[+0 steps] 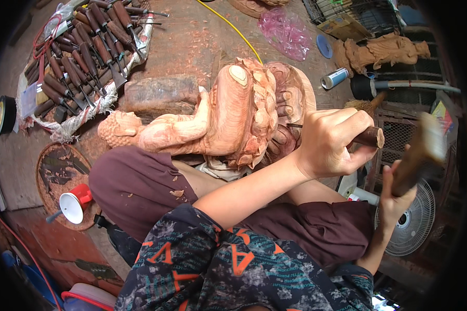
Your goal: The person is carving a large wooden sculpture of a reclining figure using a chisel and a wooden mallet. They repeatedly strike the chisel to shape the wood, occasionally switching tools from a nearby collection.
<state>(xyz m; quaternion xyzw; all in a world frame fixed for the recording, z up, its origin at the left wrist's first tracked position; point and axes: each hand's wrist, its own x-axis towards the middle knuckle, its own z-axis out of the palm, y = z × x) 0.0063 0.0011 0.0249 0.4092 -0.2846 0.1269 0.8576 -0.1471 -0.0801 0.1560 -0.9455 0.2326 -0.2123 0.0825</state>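
A carved wooden seated figure (228, 111) lies on its side across the middle, its curly-haired head at the left and its petalled lotus base (288, 98) at the right. My left hand (334, 140) is closed round a wood-handled carving chisel (370, 137). The chisel's thin blade points left against the base; its exact contact is partly hidden by my fingers. At the right, my right hand (397, 197) grips a wooden mallet (419, 155), smeared by motion and apart from the chisel's handle end.
Many chisels (80, 67) fill a tray at upper left. A wood block (161, 93) touches the figure's far side. A round basket (62, 155) with shavings and a red lamp (75, 202) stand left. At right are a can (334, 79), another carving (384, 54) and a fan (412, 217).
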